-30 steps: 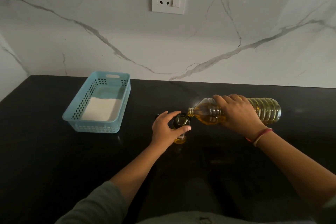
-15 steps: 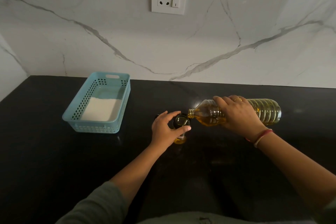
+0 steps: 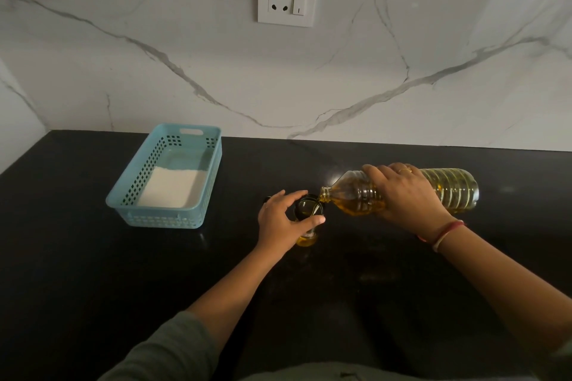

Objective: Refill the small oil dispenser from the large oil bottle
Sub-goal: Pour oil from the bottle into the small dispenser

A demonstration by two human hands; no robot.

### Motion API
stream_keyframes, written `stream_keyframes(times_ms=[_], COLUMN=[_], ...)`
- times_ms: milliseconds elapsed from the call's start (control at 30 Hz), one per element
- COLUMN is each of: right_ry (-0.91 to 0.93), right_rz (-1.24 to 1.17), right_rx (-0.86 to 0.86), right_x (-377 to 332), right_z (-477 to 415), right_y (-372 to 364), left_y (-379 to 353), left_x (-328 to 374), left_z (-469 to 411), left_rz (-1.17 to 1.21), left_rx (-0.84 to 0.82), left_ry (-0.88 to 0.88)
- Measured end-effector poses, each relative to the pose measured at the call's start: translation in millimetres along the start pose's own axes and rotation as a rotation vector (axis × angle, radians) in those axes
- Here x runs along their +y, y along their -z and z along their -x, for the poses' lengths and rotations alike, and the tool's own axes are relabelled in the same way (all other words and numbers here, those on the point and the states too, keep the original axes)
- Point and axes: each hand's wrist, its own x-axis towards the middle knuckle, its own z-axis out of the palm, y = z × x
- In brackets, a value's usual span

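While the large oil bottle lies almost level, long axis left to right, mouth at its left end just above the small dispenser, the right hand grips its shoulder and the left hand curls round the dispenser, upright on the black counter. Oil shows low in the dispenser; the bottle holds plenty. Left, well apart, a blue basket holds something white, kind unclear

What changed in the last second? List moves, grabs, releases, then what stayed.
Nothing visibly moved, was grabbed or released. The right hand still holds the large clear ribbed oil bottle tipped over the small glass oil dispenser, which the left hand still grips. The light-blue plastic basket stays put.
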Motion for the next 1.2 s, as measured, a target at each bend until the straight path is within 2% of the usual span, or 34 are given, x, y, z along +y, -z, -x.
stream_keyframes(times_ms=[733, 1200], right_ry=[0.008, 0.004], right_rz=[-0.007, 0.000], right_rx=[-0.040, -0.001], right_x=[2.3, 4.6], right_z=[-1.4, -0.6], right_y=[0.3, 0.7], left_y=[2.2, 2.0], left_x=[3.3, 2.8], left_z=[0.8, 0.5], left_rz=[0.009, -0.012], left_rx=[-0.016, -0.003], left_ry=[-0.002, -0.008])
